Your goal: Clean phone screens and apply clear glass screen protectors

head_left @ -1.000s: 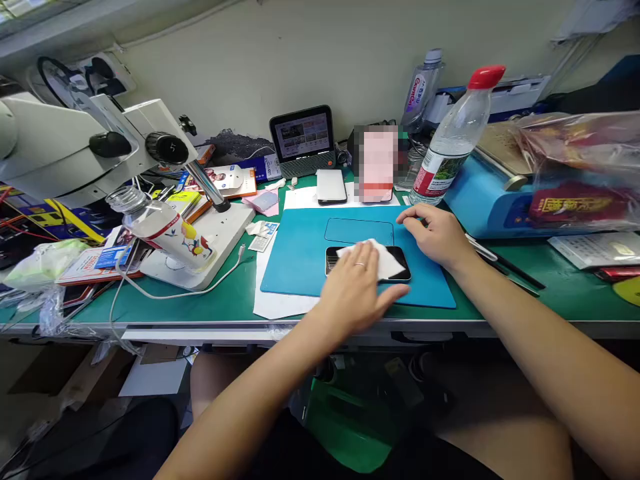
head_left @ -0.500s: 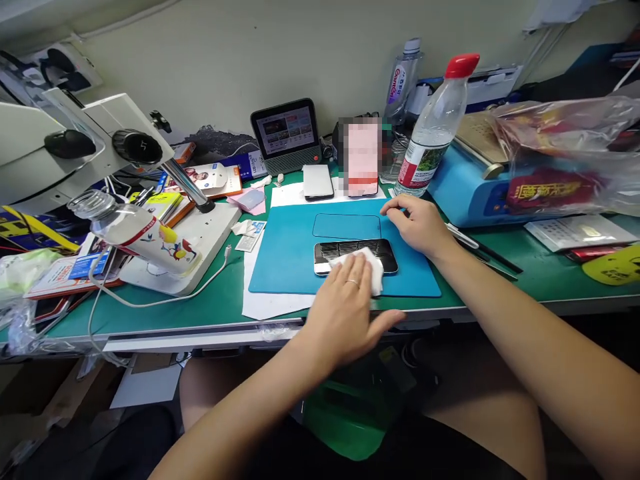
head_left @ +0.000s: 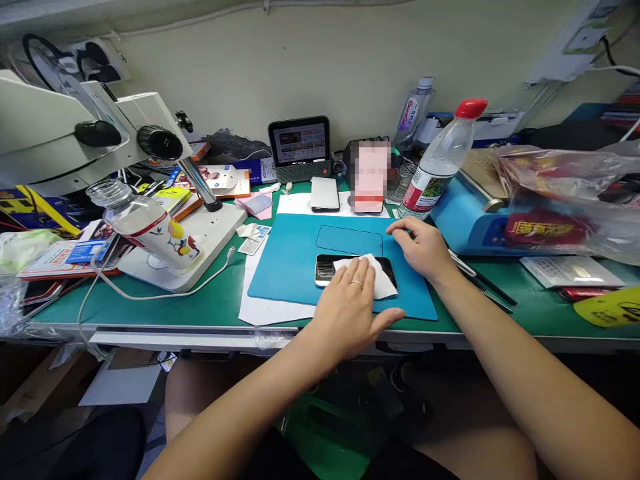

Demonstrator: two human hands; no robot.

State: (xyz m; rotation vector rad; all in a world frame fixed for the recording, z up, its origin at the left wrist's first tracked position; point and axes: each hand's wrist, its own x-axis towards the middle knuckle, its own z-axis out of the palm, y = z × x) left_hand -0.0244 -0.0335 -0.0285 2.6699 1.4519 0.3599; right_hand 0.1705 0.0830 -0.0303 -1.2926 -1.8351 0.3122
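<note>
A phone with a black face lies on the blue mat, streaks showing on its left part. My left hand is flat on a white wipe, pressing it against the phone's face with fingers outstretched and thumb apart. Just beyond the phone lies a clear sheet with a thin black border, like a screen protector. By the sheet's right end, my right hand rests at the mat's edge with curled fingers; whatever the fingertips hold, if anything, is hidden.
A microscope stand and a tilted glass bottle are at left. Behind the mat are a small display, a white case and a pink-screened phone. At right are a red-capped bottle, a blue machine and tweezers.
The head view has shifted, so the bench sits lower in the picture. The wipe has moved right across the phone under my left hand. My right hand stays at the mat's edge.
</note>
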